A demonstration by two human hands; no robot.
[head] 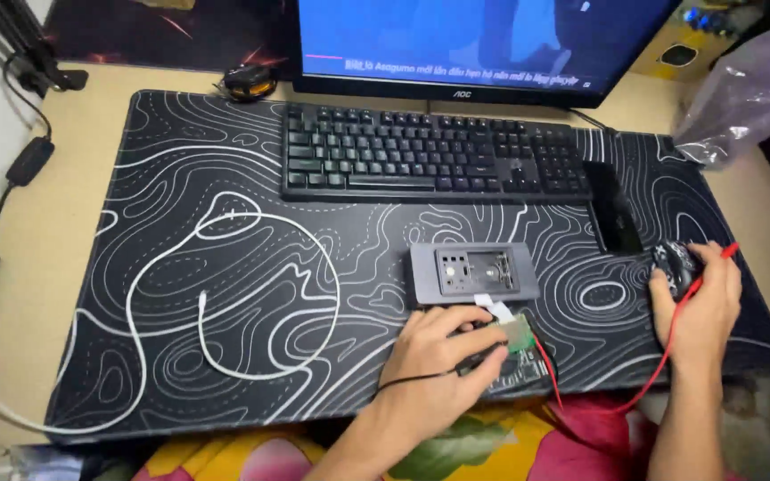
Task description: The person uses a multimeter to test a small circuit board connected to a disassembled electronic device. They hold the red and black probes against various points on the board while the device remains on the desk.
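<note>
One green circuit board (517,337) pinched with a black probe by the curled left hand (443,352), one mouse (675,265) and one red probe (725,253) gripped by the closed right hand (701,303), one grey housing (472,273) just behind the board, one keyboard (434,153), one white cable (225,294) laid on one patterned mat (180,160)

Single head view, looking steeply down over desk mat (225,178) toward monitor (483,44) (hands close at lower edge)

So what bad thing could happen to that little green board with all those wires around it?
The left hand presses on the small green circuit board, so it might bend or crack. The red wire runs from the board up to the right hand on the mouse; moving the mouse could tug the board. The thin white ribbon to the grey case could tear.
</note>
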